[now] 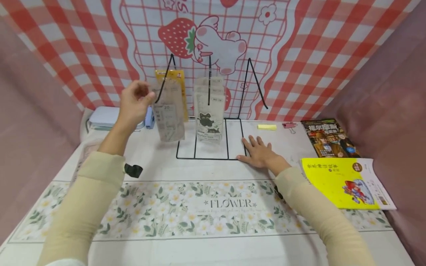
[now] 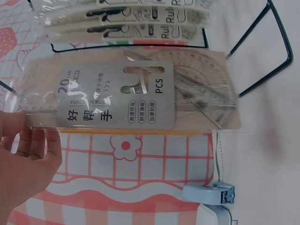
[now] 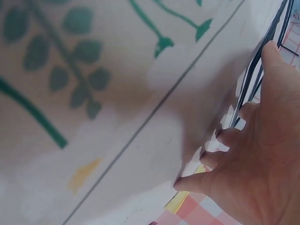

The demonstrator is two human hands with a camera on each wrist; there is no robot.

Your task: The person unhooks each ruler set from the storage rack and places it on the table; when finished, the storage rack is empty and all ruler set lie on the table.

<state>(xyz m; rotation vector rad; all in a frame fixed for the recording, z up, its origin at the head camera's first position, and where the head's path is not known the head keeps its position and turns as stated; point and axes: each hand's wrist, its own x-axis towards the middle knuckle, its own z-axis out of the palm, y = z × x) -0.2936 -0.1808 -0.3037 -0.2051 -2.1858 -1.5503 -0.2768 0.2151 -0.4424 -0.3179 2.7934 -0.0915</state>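
Note:
My left hand (image 1: 134,103) pinches the edge of a clear ruler set pack (image 1: 170,123) near its top, thumb on one side and fingers on the other. In the left wrist view a set square and a protractor show through the ruler set's plastic. It hangs upright by the left arm of a black wire display rack (image 1: 213,159), in front of a yellow pack (image 1: 182,79). Several cat-print ruler packs (image 1: 209,122) hang from the middle arm. My right hand (image 1: 261,153) rests on the table with fingers spread, at the right side of the rack's base.
The rack's right arm (image 1: 257,83) is bare. Behind my left hand lie a pale blue case (image 1: 104,116) and a blue stapler-like item (image 1: 149,118). At right are a yellow strip (image 1: 267,127), a pink clip (image 1: 288,126), a dark book (image 1: 327,140) and a yellow book (image 1: 332,184).

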